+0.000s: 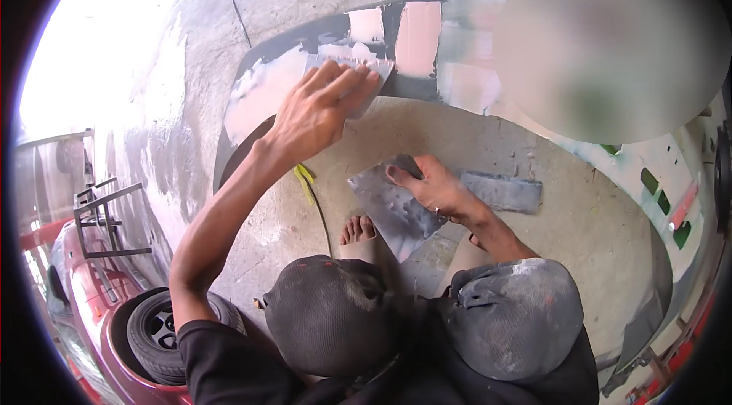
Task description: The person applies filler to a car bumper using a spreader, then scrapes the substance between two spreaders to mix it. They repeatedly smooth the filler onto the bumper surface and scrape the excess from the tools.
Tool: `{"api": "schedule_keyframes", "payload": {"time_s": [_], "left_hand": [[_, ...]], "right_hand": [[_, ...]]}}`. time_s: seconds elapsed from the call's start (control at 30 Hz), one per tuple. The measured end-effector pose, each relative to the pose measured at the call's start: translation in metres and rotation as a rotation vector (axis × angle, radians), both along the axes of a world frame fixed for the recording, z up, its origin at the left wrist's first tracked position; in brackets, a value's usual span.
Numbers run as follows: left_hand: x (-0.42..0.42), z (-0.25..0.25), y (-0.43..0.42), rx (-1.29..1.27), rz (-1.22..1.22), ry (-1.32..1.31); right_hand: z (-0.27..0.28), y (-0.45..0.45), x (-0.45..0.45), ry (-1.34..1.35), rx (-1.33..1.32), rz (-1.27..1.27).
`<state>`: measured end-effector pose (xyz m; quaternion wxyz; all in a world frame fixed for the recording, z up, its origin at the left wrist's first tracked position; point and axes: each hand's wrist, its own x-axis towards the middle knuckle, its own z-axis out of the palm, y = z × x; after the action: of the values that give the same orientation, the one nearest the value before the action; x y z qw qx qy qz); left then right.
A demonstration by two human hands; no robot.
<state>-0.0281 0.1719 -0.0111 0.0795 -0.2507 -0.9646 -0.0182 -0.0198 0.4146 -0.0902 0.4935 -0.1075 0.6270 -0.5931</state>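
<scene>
My left hand (320,104) grips a flat putty spreader (371,94), pressing its wide edge against a curved grey car bumper (320,33). Pale pink filler (418,38) lies in patches on the bumper, with a ragged line of it along the spreader's edge. Lower down, my right hand (436,188) is closed on a grey putty board (390,207), its thumb on top. The board is smeared and tilted above the floor between my feet. It does not touch the bumper.
Behind my right hand a smeared flat block (501,192) lies on the concrete floor. A black cable (322,214) with a yellow end runs by my foot. At left are a wheel (164,332) and a metal frame (110,218). A blurred oval covers the upper right.
</scene>
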Motion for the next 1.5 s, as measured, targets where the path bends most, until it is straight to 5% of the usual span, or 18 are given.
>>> {"api": "schedule_keyframes", "payload": {"time_s": [0.13,0.2,0.27,0.47,0.67,0.93,1.5], "left_hand": [[0.018,0.041,-0.003,0.152,-0.032,-0.031],[0.02,0.069,0.005,0.527,0.217,-0.015],[0.019,0.097,-0.004,0.816,0.516,-0.301],[0.003,0.085,-0.04,0.899,0.668,-0.503],[-0.036,0.069,-0.042,0.515,0.364,-0.173],[-0.045,0.009,-0.029,0.151,0.259,0.163],[0.02,0.006,-0.004,0.046,0.197,-0.004]], "right_hand": [[0.002,0.007,0.002,0.019,-0.013,-0.028],[0.006,0.012,0.005,-0.019,0.006,-0.02],[0.025,0.011,-0.004,-0.094,0.078,0.053],[0.021,0.009,0.002,-0.088,0.049,0.007],[0.02,0.01,0.001,-0.053,0.045,0.02],[0.019,0.011,-0.001,-0.055,0.039,-0.005],[0.023,0.0,0.004,-0.042,-0.039,-0.099]]}}
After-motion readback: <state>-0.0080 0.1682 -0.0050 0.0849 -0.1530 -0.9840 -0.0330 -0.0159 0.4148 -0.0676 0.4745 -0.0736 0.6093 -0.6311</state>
